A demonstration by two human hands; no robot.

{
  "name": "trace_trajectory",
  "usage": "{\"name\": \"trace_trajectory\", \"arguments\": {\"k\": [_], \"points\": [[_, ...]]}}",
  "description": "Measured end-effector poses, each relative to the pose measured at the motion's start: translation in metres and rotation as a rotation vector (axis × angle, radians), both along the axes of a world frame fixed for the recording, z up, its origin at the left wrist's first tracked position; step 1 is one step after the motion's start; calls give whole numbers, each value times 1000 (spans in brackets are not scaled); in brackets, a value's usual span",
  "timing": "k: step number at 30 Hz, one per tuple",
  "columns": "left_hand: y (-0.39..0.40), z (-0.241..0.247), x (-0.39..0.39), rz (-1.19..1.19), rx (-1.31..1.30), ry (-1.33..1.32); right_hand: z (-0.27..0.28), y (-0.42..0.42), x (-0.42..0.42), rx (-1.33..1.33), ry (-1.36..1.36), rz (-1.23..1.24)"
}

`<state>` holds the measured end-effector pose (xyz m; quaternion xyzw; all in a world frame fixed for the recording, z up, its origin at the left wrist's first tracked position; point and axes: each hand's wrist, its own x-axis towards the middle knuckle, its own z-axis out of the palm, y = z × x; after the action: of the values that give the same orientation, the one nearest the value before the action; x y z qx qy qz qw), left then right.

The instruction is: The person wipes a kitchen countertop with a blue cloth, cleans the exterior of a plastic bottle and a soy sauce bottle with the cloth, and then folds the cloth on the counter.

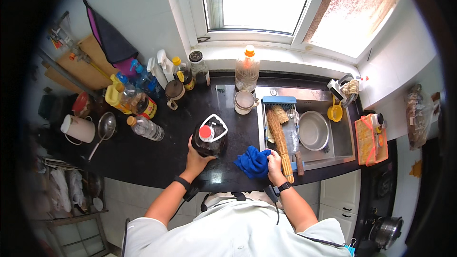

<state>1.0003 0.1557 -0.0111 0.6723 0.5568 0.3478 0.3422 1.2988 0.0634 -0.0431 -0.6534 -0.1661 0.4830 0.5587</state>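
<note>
My left hand (198, 160) grips the lower side of a large dark bottle (209, 146) with a red cap and a white loop handle. The bottle stands on the black countertop (171, 160). In my right hand (274, 166) is a bunched blue cloth (252, 162), held just over the counter to the right of the bottle. Past the cloth, a long-handled straw brush (278, 139) lies in a blue-ended drying rack (279, 100) at the sink's left side. The bottle's base is hidden from this angle.
A cleaver (294, 142) lies in the rack beside a metal basin (314, 131) in the sink (342, 142). A lidded cup (245, 102) and a tall plastic bottle (247, 73) stand behind. Leftward are a lying clear bottle (148, 129), a ladle strainer (106, 127) and several more bottles.
</note>
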Motion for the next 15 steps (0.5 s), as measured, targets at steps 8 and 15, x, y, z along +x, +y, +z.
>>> {"name": "trace_trajectory", "arguments": {"k": [8,15], "points": [[86,-3,51,71,90,-53,6,-12,-4,-51,-47,-3],[162,-1,92,179,90,-9,10,-30,-12,-72,-106,-70]]}}
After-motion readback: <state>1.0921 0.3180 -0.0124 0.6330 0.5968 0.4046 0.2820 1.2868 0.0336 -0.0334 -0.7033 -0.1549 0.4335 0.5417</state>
